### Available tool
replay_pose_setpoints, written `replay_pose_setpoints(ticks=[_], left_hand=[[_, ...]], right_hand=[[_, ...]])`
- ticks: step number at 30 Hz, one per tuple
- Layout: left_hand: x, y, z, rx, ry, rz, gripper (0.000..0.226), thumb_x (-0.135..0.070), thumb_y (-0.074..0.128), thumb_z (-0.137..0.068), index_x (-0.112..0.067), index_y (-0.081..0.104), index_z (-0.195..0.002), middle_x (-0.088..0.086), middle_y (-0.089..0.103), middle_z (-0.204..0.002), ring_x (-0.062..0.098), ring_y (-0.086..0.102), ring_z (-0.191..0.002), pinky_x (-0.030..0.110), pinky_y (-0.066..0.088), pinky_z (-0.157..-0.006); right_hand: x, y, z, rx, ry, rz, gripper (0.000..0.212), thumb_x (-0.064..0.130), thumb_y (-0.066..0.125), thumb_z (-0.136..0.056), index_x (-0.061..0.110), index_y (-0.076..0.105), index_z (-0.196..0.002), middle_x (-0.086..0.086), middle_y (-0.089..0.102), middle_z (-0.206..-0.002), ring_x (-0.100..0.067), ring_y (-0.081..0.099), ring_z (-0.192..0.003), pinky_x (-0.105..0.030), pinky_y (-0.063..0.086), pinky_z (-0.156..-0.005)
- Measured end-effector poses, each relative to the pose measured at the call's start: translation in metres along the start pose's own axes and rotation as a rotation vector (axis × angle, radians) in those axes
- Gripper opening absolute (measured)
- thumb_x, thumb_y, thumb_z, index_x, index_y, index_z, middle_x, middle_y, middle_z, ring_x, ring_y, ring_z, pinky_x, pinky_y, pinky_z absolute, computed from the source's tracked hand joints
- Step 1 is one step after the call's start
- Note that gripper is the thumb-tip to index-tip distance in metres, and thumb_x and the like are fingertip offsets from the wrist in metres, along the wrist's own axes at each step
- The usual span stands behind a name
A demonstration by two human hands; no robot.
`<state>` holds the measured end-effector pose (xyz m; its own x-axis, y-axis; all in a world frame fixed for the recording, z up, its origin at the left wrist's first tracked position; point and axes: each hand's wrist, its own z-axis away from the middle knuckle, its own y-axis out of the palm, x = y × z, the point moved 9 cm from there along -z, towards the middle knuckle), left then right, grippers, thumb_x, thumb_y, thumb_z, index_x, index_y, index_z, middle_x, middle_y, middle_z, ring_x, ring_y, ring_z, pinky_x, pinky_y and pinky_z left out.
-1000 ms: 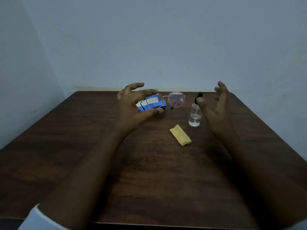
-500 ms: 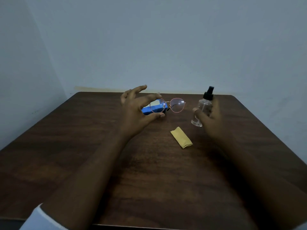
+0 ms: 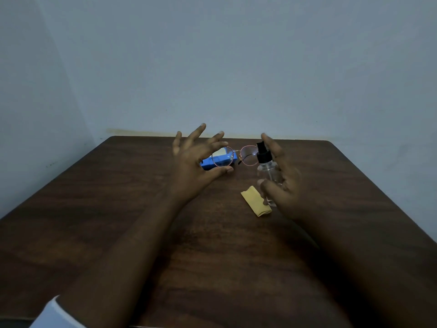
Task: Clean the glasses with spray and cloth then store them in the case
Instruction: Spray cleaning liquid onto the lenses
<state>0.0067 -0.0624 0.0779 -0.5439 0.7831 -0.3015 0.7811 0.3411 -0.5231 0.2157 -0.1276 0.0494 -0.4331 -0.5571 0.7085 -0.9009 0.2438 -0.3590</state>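
Matt wooden table (image 3: 212, 245), clear plastic bottle (image 3: 269, 172), yellow cloth (image 3: 254, 202).

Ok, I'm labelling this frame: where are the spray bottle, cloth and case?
spray bottle (image 3: 263, 155), head view, black pump cap.
cloth (image 3: 255, 203), head view, middle of the yellow fold.
case (image 3: 208, 164), head view, blue front face.

A single wide-angle view from the person's head looks forward and down across the table (image 3: 118, 233) toward the wall (image 3: 236, 67) (no second view shares the scene). Both forearms reach away from the lens; the fingers (image 3: 201, 129) sit mid-frame, the table's far edge just beyond them.
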Motion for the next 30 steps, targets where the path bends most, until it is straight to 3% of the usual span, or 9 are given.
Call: replay_pose_setpoints(ticks=[3,6,10,15,19,21,23,26,30], left_hand=[[0.0,0.0,0.0,-0.002,0.003,0.001,0.055,-0.048,0.089,-0.08,-0.029,0.076,-0.13,-0.014,0.061,-0.15,0.019,0.035,-0.158,0.07,0.014,-0.126],[-0.001,0.001,-0.001,0.0,0.01,-0.011,0.052,-0.055,0.081,-0.084,-0.027,0.076,-0.128,-0.007,0.057,-0.157,0.023,0.032,-0.16,0.07,0.015,-0.126],[0.0,0.0,-0.002,-0.013,-0.004,-0.015,0.048,-0.053,0.082,-0.084,-0.026,0.078,-0.123,-0.004,0.052,-0.162,0.023,0.03,-0.161,0.069,0.014,-0.127],[0.003,0.001,0.0,-0.009,-0.025,0.036,0.047,-0.048,0.087,-0.081,-0.026,0.077,-0.121,-0.013,0.059,-0.152,0.015,0.037,-0.158,0.07,0.011,-0.127],[-0.001,0.003,0.002,-0.005,-0.008,0.043,0.047,-0.042,0.093,-0.08,-0.026,0.076,-0.12,-0.014,0.065,-0.146,0.013,0.04,-0.156,0.071,0.011,-0.126],[-0.005,0.005,0.002,-0.007,0.003,0.036,0.046,-0.043,0.092,-0.08,-0.026,0.077,-0.12,-0.013,0.067,-0.144,0.012,0.041,-0.155,0.069,0.011,-0.127],[-0.008,0.005,0.002,-0.012,0.011,0.022,0.045,-0.048,0.087,-0.081,-0.026,0.078,-0.12,-0.013,0.069,-0.141,0.011,0.042,-0.153,0.068,0.011,-0.127],[-0.011,0.005,0.002,-0.009,0.022,0.011,0.045,-0.053,0.082,-0.084,-0.026,0.078,-0.12,-0.013,0.071,-0.139,0.012,0.044,-0.152,0.066,0.011,-0.128],[-0.01,0.006,0.001,-0.001,0.031,0.005,0.043,-0.055,0.08,-0.085,-0.029,0.077,-0.119,-0.014,0.072,-0.136,0.013,0.046,-0.15,0.067,0.012,-0.127]], right_hand=[[-0.002,0.007,0.0,0.021,0.044,-0.089,0.086,0.012,0.06,-0.092,0.056,0.028,-0.158,-0.007,0.066,-0.082,-0.041,0.062,-0.057,-0.043,0.06,-0.049],[-0.002,0.01,0.0,0.019,0.095,-0.26,0.085,0.002,0.056,-0.093,0.05,0.033,-0.159,-0.017,0.064,-0.09,-0.05,0.059,-0.056,-0.057,0.06,-0.052],[-0.006,0.014,0.002,0.047,0.174,-0.462,0.082,0.008,0.061,-0.088,0.045,0.037,-0.158,-0.016,0.068,-0.095,-0.038,0.061,-0.049,-0.047,0.058,-0.05],[-0.008,0.026,0.004,0.115,0.267,-0.672,0.079,0.006,0.057,-0.09,0.046,0.04,-0.155,-0.023,0.067,-0.095,-0.033,0.063,-0.049,-0.05,0.058,-0.053],[0.012,0.013,0.008,-0.01,0.045,-0.072,0.078,0.02,0.066,-0.091,0.054,0.037,-0.155,0.001,0.071,-0.087,-0.026,0.065,-0.054,-0.042,0.058,-0.052],[0.025,0.014,0.008,-0.029,-0.088,0.222,0.078,0.025,0.066,-0.093,0.055,0.032,-0.157,0.012,0.071,-0.104,-0.013,0.064,-0.065,-0.024,0.054,-0.063],[0.03,0.02,0.009,-0.032,-0.13,0.321,0.079,0.022,0.067,-0.093,0.049,0.033,-0.159,0.013,0.069,-0.106,-0.005,0.059,-0.069,-0.011,0.042,-0.065],[0.029,0.028,0.012,-0.035,-0.106,0.34,0.078,0.015,0.07,-0.093,0.047,0.038,-0.156,0.022,0.061,-0.09,-0.006,0.056,-0.064,-0.009,0.037,-0.063],[0.027,0.033,0.012,-0.01,-0.078,0.368,0.075,0.015,0.069,-0.093,0.043,0.039,-0.156,0.035,0.058,-0.09,-0.003,0.058,-0.067,-0.007,0.036,-0.063]])
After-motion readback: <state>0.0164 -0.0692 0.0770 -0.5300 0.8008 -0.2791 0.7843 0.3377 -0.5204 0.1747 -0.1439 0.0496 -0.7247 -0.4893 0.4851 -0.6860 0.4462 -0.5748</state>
